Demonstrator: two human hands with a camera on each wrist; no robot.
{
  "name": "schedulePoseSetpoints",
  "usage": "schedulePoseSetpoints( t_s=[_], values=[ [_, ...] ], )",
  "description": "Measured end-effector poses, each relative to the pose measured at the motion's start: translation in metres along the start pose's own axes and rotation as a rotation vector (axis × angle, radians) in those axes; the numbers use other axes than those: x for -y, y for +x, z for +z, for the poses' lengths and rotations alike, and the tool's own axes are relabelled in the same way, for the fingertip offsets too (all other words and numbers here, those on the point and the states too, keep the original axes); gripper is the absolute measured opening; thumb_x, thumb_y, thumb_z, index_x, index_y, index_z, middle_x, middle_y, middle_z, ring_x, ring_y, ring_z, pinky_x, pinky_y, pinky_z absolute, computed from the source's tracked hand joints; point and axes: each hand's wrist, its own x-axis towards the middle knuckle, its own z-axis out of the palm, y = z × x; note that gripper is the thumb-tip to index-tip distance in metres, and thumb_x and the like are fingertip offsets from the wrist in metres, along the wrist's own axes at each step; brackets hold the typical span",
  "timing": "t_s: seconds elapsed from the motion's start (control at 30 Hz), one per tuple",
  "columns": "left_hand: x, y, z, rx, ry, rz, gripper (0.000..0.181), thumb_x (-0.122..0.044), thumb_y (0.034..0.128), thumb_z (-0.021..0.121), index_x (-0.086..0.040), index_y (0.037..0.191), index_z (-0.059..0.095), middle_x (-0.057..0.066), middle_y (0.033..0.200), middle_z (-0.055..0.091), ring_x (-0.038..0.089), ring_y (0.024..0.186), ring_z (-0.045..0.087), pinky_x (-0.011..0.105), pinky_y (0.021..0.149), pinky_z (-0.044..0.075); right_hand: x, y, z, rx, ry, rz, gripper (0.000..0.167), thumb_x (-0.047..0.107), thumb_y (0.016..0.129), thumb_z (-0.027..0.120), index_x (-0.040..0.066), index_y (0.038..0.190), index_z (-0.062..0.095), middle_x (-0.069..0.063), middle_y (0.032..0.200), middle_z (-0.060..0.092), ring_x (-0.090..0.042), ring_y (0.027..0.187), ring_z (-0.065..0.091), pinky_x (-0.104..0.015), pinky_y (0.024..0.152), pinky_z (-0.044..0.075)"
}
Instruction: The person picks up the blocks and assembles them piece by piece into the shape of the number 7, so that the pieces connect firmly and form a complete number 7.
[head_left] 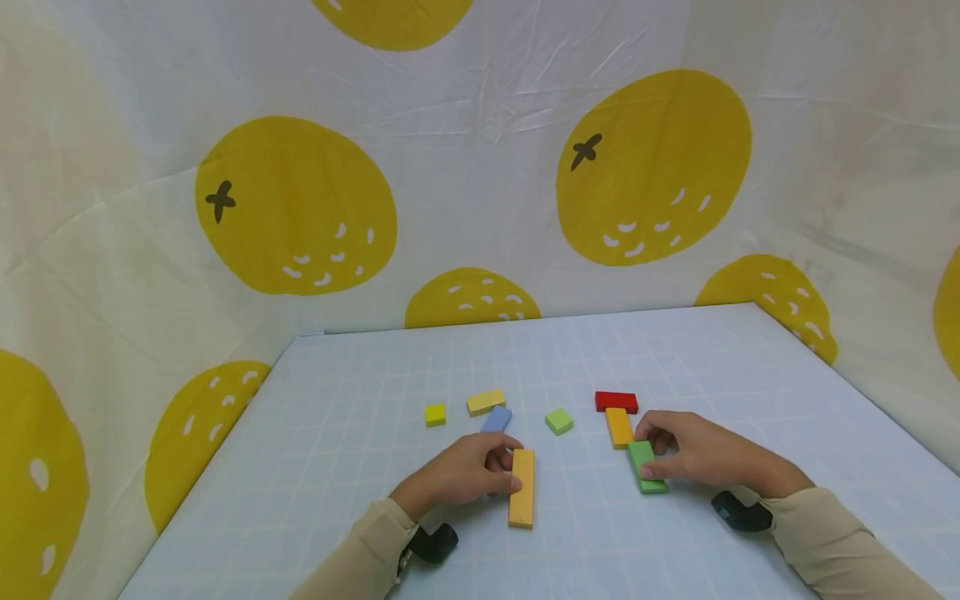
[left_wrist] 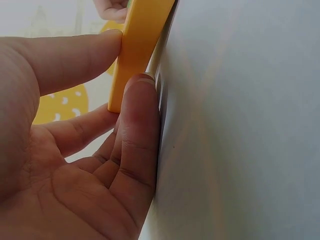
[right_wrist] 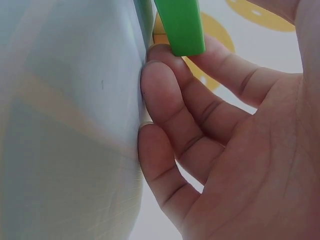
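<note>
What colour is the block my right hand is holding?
The block is green; it shows best in the right wrist view.

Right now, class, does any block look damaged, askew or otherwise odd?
Nothing stands out. The blue block lies slantwise beside the pale yellow block, which seems ordinary for loose blocks; the long orange block in the left hand and green block in the right hand look whole.

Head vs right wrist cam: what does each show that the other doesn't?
Head only: left hand pinching the long light-orange block; red block, blue block, pale yellow block, small bright-yellow block, small lime block.

Right wrist only: palm and finger pads close up.

Both: right hand at the green block, tabletop, fruit-print curtain.
</note>
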Motion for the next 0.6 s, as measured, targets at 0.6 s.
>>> schedulePoseSetpoints(
  t_s=[0.6],
  values=[
    [0.0040, 0.0028, 0.0010, -0.001, -0.012, -0.011, 0.038, -0.028, 0.0852, 0.082, -0.020, 0.120, 0.068, -0.006, 0.094, 0.062, 0.015, 0.082, 0.060, 0.028, 0.071, 0.051, 0.0039, -0.0023, 0.0001, -0.014, 0.022, 0.026, 0.042, 0.041, 0.081, 0.083, 0.016, 0.107, 0.061, 0.004, 0.093, 0.060, -0.019, 0.090, 0.055, -0.027, 0.078, 0.050]
  ],
)
